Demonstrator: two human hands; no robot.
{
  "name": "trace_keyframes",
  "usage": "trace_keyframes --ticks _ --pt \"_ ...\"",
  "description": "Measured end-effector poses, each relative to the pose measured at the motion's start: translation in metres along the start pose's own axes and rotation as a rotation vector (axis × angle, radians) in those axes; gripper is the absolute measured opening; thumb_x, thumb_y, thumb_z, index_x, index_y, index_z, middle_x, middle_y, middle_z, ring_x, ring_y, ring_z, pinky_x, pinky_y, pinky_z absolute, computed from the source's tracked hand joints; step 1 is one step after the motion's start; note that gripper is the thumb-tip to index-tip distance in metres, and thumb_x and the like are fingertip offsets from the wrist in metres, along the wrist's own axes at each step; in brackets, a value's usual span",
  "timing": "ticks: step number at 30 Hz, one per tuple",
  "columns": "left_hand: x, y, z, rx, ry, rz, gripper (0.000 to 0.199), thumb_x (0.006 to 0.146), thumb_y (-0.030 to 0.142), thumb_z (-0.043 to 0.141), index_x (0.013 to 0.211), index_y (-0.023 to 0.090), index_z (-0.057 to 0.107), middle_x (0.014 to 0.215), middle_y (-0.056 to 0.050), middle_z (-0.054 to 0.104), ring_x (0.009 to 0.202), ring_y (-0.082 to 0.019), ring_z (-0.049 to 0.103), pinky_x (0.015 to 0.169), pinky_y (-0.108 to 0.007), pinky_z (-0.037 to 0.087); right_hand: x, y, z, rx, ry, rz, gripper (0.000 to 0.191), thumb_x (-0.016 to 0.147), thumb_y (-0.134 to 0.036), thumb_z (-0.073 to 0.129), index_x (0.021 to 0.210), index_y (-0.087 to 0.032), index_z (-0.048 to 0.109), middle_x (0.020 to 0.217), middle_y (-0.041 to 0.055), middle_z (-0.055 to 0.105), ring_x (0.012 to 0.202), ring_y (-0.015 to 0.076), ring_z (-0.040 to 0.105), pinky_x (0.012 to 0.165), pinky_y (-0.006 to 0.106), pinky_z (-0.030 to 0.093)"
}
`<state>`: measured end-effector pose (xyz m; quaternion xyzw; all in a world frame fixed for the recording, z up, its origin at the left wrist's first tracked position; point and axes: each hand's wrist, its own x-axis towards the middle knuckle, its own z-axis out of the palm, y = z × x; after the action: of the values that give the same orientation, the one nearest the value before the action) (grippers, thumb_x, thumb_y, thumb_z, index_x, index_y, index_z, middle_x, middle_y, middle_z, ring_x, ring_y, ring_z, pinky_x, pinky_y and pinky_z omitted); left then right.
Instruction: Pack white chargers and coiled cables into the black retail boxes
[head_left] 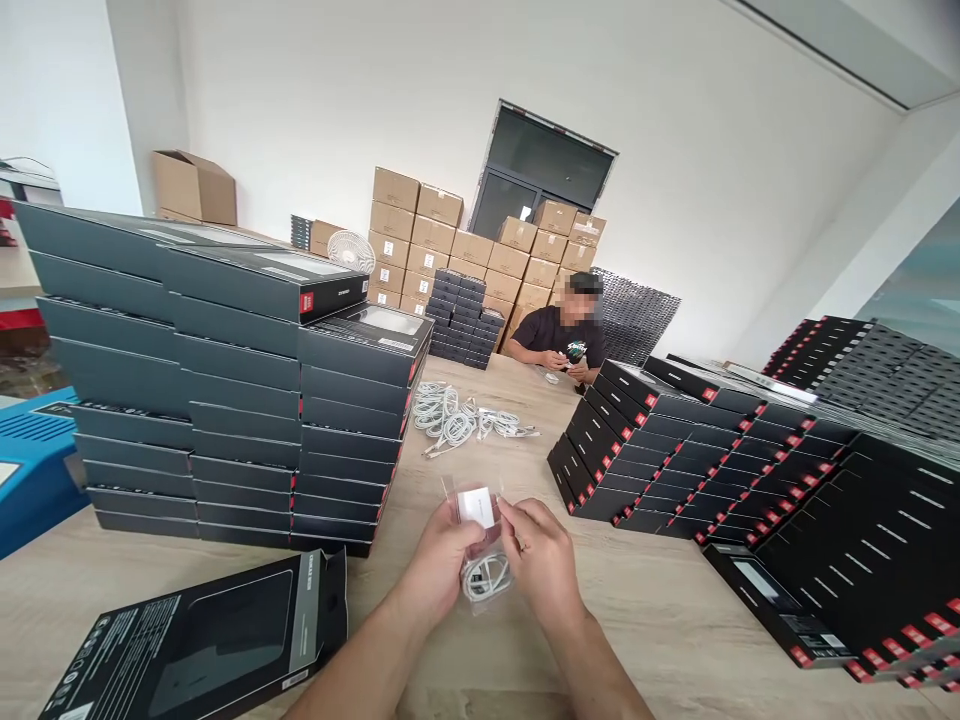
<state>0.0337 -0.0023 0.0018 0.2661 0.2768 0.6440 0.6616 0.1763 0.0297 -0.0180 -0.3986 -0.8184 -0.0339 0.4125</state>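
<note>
Over the wooden table, my left hand (436, 560) is closed on a clear plastic bag (491, 604), its thumb against a small white card (477, 507) at the bag's upper part. A coiled white cable (486, 577) shows through the lower part of the bag. On the right side, my right hand (541, 555) pinches the bag's upper edge between thumb and forefinger. A loose pile of white cables (459, 418) lies farther back on the table.
Tall stacks of dark boxes (247, 400) stand at left, more black boxes (645, 440) at right. One open black box (225, 640) lies front left. A person (562, 335) sits across the table, holding something small. Cartons (431, 235) are piled behind.
</note>
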Motion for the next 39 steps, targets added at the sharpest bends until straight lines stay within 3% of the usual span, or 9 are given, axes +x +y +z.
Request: trace_keyframes --ticks 7,10,13,17,20,25,32,35,39 --pt "-0.003 0.002 -0.002 -0.006 -0.019 -0.001 0.033 0.054 0.007 0.068 0.086 0.015 0.069 0.082 -0.005 0.075 0.080 -0.022 0.070 0.075 -0.031 0.051 0.004 -0.014 -0.001 -0.139 -0.106 0.034 0.035 0.094 -0.014 0.047 0.113 -0.024 0.075 0.079 0.0072 0.065 0.072 0.0204 0.059 0.062 0.030 0.043" --pt "-0.003 0.004 -0.006 -0.022 0.007 -0.005 0.034 0.054 0.007 0.069 0.086 0.015 0.069 0.081 -0.004 0.075 0.082 -0.023 0.071 0.077 -0.031 0.052 0.005 -0.018 -0.002 -0.119 -0.084 0.070 0.033 0.095 -0.020 0.050 0.114 -0.028 0.076 0.086 0.0087 0.063 0.081 0.0229 0.057 0.070 0.033 0.046" --pt "-0.002 0.007 -0.010 -0.046 0.014 -0.016 0.035 0.053 0.006 0.070 0.087 0.015 0.070 0.085 -0.004 0.076 0.087 -0.023 0.071 0.085 -0.034 0.053 0.004 -0.013 -0.002 0.054 -0.078 0.151 0.032 0.094 -0.024 0.054 0.116 -0.034 0.075 0.098 0.0088 0.062 0.093 0.0243 0.057 0.085 0.039 0.049" --pt "-0.002 0.011 -0.014 -0.072 0.041 -0.062 0.039 0.053 0.004 0.069 0.089 0.016 0.070 0.088 -0.005 0.076 0.087 -0.022 0.070 0.088 -0.037 0.055 0.001 0.003 -0.006 0.416 -0.229 0.270 0.032 0.096 -0.031 0.053 0.122 -0.039 0.069 0.124 0.0068 0.060 0.119 0.0240 0.055 0.104 0.043 0.045" --pt "-0.002 0.011 -0.013 -0.079 0.067 -0.059 0.038 0.053 0.002 0.069 0.088 0.016 0.070 0.087 -0.004 0.075 0.083 -0.020 0.070 0.085 -0.036 0.056 -0.002 0.011 -0.009 0.558 -0.287 0.274 0.034 0.098 -0.034 0.050 0.129 -0.039 0.065 0.136 0.0051 0.056 0.130 0.0240 0.050 0.112 0.045 0.038" --pt "0.000 0.007 -0.010 -0.092 0.083 -0.056 0.045 0.054 0.000 0.068 0.096 0.017 0.068 0.086 -0.003 0.075 0.080 -0.018 0.070 0.082 -0.033 0.057 -0.006 0.010 0.001 0.546 -0.214 0.216 0.039 0.098 -0.028 0.049 0.134 -0.037 0.061 0.127 0.0065 0.062 0.119 0.0216 0.058 0.105 0.039 0.045" --pt "0.005 0.008 -0.014 -0.115 0.117 0.000 0.042 0.056 0.004 0.075 0.095 0.017 0.069 0.089 -0.003 0.076 0.081 -0.017 0.070 0.084 -0.029 0.055 -0.007 0.001 0.025 0.403 -0.078 0.215 0.044 0.098 -0.023 0.044 0.139 -0.032 0.057 0.090 0.0055 0.064 0.083 0.0187 0.063 0.080 0.031 0.051" --pt "0.004 0.007 -0.015 -0.128 0.035 -0.010 0.044 0.060 0.011 0.080 0.102 0.017 0.070 0.092 -0.005 0.077 0.085 -0.019 0.071 0.083 -0.029 0.054 -0.003 -0.003 0.021 0.385 -0.046 0.227 0.043 0.099 -0.025 0.042 0.137 -0.031 0.060 0.086 0.0052 0.060 0.080 0.0189 0.061 0.078 0.031 0.051" --pt "0.001 0.003 -0.010 -0.156 -0.065 -0.026 0.067 0.060 0.011 0.078 0.124 0.023 0.062 0.098 -0.005 0.077 0.088 -0.023 0.072 0.078 -0.032 0.054 -0.003 -0.007 0.010 0.479 -0.031 0.309 0.041 0.099 -0.034 0.044 0.135 -0.027 0.062 0.090 0.0065 0.061 0.087 0.0209 0.060 0.085 0.033 0.050"
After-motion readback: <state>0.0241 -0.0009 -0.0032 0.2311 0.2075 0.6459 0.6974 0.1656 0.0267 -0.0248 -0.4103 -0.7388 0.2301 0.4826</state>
